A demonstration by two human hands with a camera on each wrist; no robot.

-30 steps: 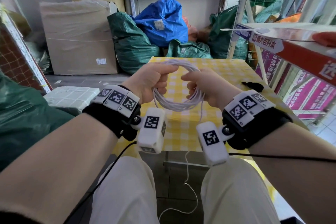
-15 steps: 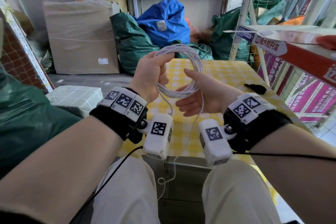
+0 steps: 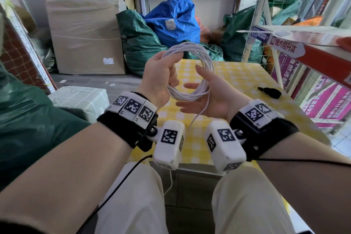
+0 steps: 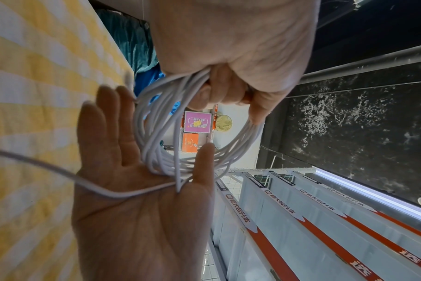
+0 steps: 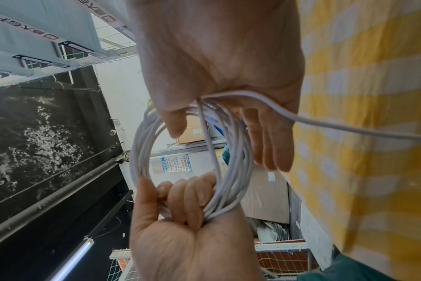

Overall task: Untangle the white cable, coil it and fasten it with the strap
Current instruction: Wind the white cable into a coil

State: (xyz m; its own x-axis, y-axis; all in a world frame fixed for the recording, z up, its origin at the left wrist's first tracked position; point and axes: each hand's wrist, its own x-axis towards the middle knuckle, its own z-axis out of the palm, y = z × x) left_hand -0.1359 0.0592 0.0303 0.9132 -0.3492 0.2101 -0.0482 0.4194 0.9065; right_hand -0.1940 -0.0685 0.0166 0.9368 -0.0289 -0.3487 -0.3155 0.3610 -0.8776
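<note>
The white cable (image 3: 207,66) is wound into a round coil of several loops, held upright above the yellow checked table (image 3: 237,74). My left hand (image 3: 161,76) grips the coil's left side, fingers curled round the strands (image 5: 192,199). My right hand (image 3: 210,100) lies open under the coil's lower right, fingers straight, with the loops between thumb and fingers (image 4: 156,167). A loose tail (image 3: 197,118) runs across the right palm (image 4: 132,194) and hangs down between my knees. A small black strap (image 3: 269,92) lies on the table at the right.
A red and white shelf edge (image 3: 303,47) juts in at the right, close to the table. Beyond the table stand green and blue sacks (image 3: 171,19) and a large cardboard box (image 3: 85,34). A white parcel (image 3: 79,99) sits on the floor at the left.
The coil has risen and turned more upright. My right hand has let go of the strands and opened flat under the coil. The hanging tail has been drawn up shorter.
</note>
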